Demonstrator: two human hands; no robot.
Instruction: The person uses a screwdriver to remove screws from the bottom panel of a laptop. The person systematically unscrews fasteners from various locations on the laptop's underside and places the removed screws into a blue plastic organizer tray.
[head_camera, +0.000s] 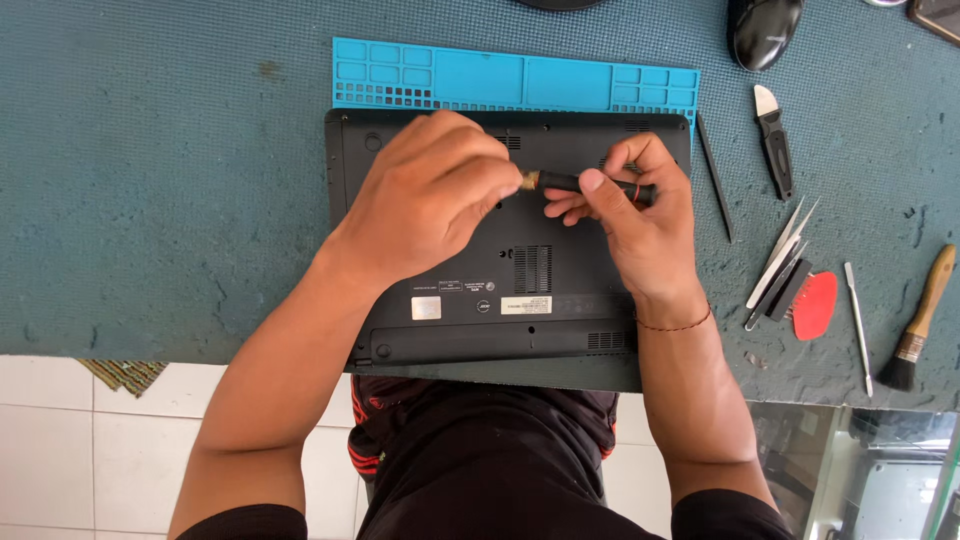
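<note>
Down on the green table (150, 200), lay a black laptop (560, 300) flipped bottom-up, its far edge resting over a blue mat (450, 75) with small compartments. Held a black screwdriver (590, 184) crosswise just above the laptop's underside — right hand (640, 215) wrapped around the handle, thumb and fingers closed on it. Pinched the brass-coloured tip end with the left hand (425, 195), fingers curled tight around that end; could not tell what, if anything, sat between those fingertips. Wore a thin red thread around the right wrist.

Off to the right, well apart from the hands: a thin black rod (714, 178) just beside the laptop's edge, a black-handled pry tool (773, 142), a cluster of tweezers (782, 262) touching a red pick (815, 305), a slim metal spudger (857, 325), and a wooden-handled brush (920, 320). Farther back — a black mouse (765, 30).
</note>
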